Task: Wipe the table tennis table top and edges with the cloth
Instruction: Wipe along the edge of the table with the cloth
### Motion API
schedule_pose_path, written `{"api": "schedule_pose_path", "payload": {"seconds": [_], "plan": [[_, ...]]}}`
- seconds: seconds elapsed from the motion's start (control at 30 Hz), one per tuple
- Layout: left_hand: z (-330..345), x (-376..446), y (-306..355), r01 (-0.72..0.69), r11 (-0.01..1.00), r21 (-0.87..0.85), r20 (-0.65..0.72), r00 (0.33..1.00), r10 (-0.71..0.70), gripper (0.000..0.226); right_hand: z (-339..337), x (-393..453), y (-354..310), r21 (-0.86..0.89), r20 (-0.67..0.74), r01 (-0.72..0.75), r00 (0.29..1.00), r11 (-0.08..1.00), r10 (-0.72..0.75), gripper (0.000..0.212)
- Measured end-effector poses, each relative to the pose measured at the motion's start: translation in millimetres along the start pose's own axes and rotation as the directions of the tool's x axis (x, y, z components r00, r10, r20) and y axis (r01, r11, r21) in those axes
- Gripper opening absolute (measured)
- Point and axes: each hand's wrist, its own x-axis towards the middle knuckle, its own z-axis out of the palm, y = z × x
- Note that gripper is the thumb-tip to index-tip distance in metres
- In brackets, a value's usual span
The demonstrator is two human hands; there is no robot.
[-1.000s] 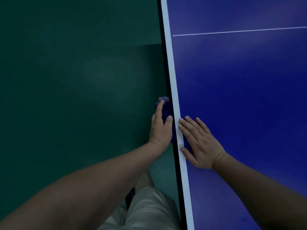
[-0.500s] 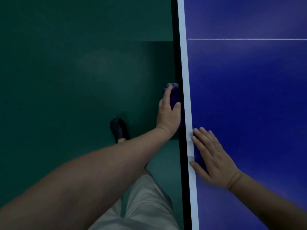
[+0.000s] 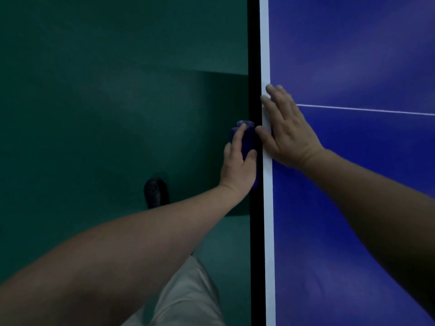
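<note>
Head view: left hand point(image 3: 239, 167) fingers point(image 3: 240, 136) curled round the cloth point(image 3: 248, 137), pressing it on the desk point(image 3: 353, 208) side edge point(image 3: 254, 67). Right hand point(image 3: 290, 134) fingers straight, flat on the desk top just beside the cloth. Edge wipe underway; next likely slide along the edge. Floor point(image 3: 94, 114) left of the desk is open; a shoe point(image 3: 156, 192) stands near.

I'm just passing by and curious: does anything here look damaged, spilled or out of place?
Nothing stands out. The left hand presses a blue cloth against the table's black side edge, and the right hand rests flat on the table top. No spill or damage shows.
</note>
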Motion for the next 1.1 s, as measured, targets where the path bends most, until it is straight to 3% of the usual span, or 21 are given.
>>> {"api": "schedule_pose_path", "payload": {"seconds": [0.13,0.4,0.73,0.97,1.1], "plan": [[-5,5,3,-0.008,1.000,0.009,0.016,1.000,0.008,0.064,9,20,1,0.016,-0.016,-0.019,1.000,1.000,0.020,0.062],[2,-62,-4,0.009,0.999,-0.033,0.027,1.000,-0.008,0.065,10,17,4,-0.017,-0.054,-0.072,0.996,0.997,0.071,0.062],[-1,87,46,0.004,1.000,0.009,-0.070,0.998,-0.004,0.063,10,17,3,-0.036,-0.069,-0.092,0.994,0.995,0.089,0.059],[-1,34,36,-0.029,0.999,-0.016,-0.050,0.998,0.028,0.056,8,19,4,-0.023,-0.035,-0.104,0.994,0.994,0.103,0.059],[-3,47,52,-0.043,0.998,-0.052,-0.045,0.998,0.041,0.057,7,20,3,-0.028,-0.031,-0.110,0.994,0.994,0.109,0.059]]}}
